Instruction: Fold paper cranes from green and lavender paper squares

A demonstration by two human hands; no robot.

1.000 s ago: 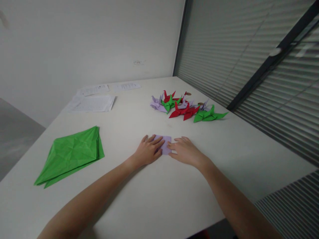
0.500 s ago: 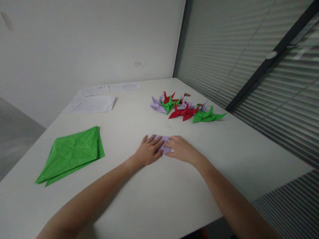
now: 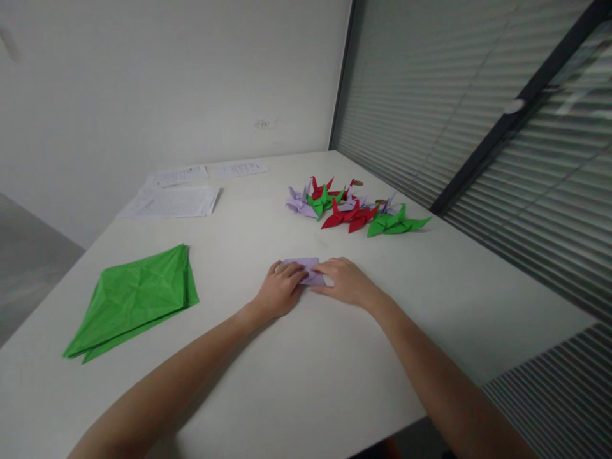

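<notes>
A small folded lilac paper (image 3: 306,263) lies on the white table (image 3: 306,382) in front of me. My left hand (image 3: 278,292) rests on its left side, fingers curled and pinching the paper's near edge. From the right, my right hand (image 3: 348,282) covers the other side, its fingertips pressed together on the paper next to the left fingertips. Most of the paper is hidden under the two hands.
Several folded paper cranes (image 3: 354,207) in red, green and lilac lie in a cluster further back on the right. A stack of green creased sheets (image 3: 136,296) lies at the left. Printed white papers (image 3: 172,199) sit at the far left. Window blinds (image 3: 478,127) run along the table's right side.
My right hand has slid left onto the lilac paper. My left fingers have curled from flat into a pinch, and less of the paper shows.
</notes>
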